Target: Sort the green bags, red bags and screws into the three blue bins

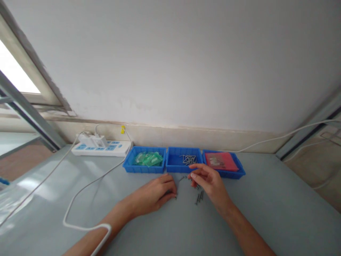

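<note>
My left hand (162, 190) rests on the grey table with its fingers curled inward. A small screw end (175, 197) pokes out by its fingertips; the rest of what it grips is hidden. To the right, my right hand (210, 183) is closed, thumb and fingers drawn together, and what sits between them is too small to make out. Just below its fingers a few metal screws (199, 197) lie side by side on the table. Another screw (182, 178) lies between the hands. Behind them, a blue tray (174, 168) contains a pile of loose screws (189, 159).
A blue bin (129, 166) with green packets (149, 159) stands left of the screw tray. Right of it, another blue bin (234, 174) bears a red packet (222, 161). A white power strip (106, 151) sits at the back left; a white cable (80, 192) crosses my left forearm.
</note>
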A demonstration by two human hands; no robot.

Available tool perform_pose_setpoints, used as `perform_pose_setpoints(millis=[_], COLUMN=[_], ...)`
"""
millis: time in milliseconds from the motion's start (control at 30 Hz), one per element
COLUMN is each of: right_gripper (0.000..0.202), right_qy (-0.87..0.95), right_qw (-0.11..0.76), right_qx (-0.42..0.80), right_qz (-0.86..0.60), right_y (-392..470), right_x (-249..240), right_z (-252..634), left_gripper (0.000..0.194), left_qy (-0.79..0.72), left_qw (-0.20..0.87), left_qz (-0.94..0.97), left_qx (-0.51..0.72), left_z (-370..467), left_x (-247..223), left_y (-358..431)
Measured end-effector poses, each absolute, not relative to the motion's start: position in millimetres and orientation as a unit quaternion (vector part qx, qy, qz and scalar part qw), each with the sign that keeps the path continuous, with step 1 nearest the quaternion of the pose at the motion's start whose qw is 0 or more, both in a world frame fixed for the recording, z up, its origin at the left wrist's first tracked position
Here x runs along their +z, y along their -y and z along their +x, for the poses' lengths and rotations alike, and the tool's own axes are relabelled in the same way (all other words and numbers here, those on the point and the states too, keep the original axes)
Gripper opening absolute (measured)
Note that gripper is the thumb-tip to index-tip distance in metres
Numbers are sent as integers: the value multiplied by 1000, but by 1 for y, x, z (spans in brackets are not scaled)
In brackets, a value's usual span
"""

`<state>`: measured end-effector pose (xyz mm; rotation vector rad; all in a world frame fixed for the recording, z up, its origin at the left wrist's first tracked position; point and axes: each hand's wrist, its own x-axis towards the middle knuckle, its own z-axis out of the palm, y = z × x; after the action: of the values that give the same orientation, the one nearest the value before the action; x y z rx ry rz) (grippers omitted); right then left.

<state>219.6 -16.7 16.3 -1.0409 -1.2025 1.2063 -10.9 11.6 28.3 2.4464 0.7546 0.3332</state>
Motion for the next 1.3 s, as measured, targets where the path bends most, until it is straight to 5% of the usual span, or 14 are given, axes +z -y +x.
perform_pose_setpoints(millis=[333,567,767,933,1300], right_gripper=[27,18,25,57,19], right_qy=[547,666,551,463,593], right_qw=[506,391,480,588,512], right_qx=[476,430,507,494,382], right_qz=[-467,-468,-457,-443,-489], right_y=[17,25,18,12,20], right_x=[15,13,10,23,17], right_z=[222,216,216,223,221], left_gripper=[11,12,19,24,19], left_qy=[-293,-320,-337,-303,-365], left_qw=[248,246,188,93,176], left_qz=[917,886,883,923,878], left_qx=[105,228,268,219,253], left_z=[-16,-3,6,8,2], left_x=[33,20,14,6,1], left_y=[-10,-6,-3,-8,-9])
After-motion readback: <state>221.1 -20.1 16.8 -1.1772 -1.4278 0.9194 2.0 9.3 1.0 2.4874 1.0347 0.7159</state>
